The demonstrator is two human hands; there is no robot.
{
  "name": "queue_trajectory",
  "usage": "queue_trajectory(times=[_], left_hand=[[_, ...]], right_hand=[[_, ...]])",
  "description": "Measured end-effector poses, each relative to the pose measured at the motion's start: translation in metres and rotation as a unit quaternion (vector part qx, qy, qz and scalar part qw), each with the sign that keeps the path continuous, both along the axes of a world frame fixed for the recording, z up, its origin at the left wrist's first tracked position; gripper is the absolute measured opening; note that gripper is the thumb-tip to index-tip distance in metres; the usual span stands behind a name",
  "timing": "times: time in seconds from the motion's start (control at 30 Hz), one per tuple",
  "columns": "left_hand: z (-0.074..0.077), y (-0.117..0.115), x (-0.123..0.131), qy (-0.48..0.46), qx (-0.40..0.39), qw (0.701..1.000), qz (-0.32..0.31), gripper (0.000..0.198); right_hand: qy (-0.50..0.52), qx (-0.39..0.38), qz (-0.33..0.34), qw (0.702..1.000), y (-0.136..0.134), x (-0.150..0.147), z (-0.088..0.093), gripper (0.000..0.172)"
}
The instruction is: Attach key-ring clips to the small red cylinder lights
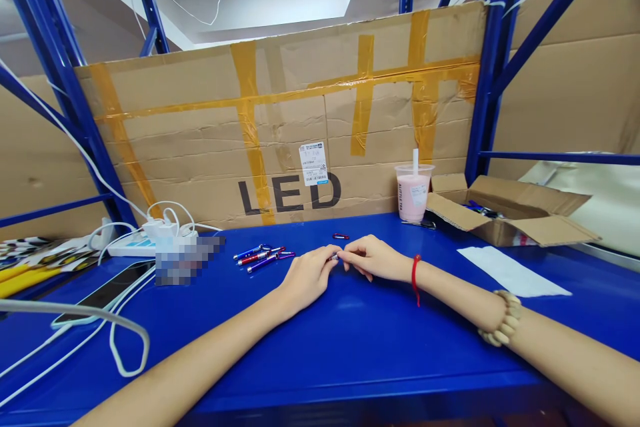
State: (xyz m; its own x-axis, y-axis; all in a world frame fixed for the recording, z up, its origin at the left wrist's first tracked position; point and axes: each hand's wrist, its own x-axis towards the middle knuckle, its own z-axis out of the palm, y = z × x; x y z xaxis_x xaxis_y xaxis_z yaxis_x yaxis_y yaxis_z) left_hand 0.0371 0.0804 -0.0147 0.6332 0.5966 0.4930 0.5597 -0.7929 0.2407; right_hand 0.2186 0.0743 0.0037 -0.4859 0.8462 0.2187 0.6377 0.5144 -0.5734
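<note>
My left hand [309, 278] is closed, its fingertips pinched on a small silvery piece that is mostly hidden. Right beside it my right hand [373, 258] bends its thumb and fingers together at the same piece; the two sets of fingertips meet. To the left of my hands lie several slim metal tubes with clips, among them a red tube [254, 258] and a purple tube [262, 263]. Just beyond my fingertips a small red carabiner clip [341, 236] rests on the blue tabletop [360, 353].
An open cardboard box [530, 203] and white paper [513, 271] stand at right. A pink drink cup [413, 195] is near the back cardboard panel [200, 147]. On the left are a phone [107, 293], white cables [131, 373] and a power strip [127, 245].
</note>
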Motion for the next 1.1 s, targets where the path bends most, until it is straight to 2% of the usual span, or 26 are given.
queue_trajectory(times=[0.2, 0.33, 0.6, 1.1], left_hand=[[0.003, -0.005, 0.002, 0.009, 0.016, 0.998, 0.06, 0.017], [0.004, -0.007, 0.003, 0.018, 0.011, 0.996, 0.081, 0.012], [0.004, -0.007, 0.003, 0.012, -0.007, 0.996, 0.087, 0.012], [0.004, -0.005, 0.002, -0.004, 0.022, 0.996, 0.083, 0.012]], right_hand=[[-0.064, 0.149, -0.072, 0.984, -0.006, 0.0, 0.01, 0.039], [-0.05, 0.204, -0.094, 0.973, -0.004, 0.0, 0.01, 0.036], [-0.013, 0.228, -0.076, 0.971, -0.003, 0.002, 0.01, 0.028], [-0.053, 0.281, -0.025, 0.958, -0.003, 0.009, 0.018, 0.022]])
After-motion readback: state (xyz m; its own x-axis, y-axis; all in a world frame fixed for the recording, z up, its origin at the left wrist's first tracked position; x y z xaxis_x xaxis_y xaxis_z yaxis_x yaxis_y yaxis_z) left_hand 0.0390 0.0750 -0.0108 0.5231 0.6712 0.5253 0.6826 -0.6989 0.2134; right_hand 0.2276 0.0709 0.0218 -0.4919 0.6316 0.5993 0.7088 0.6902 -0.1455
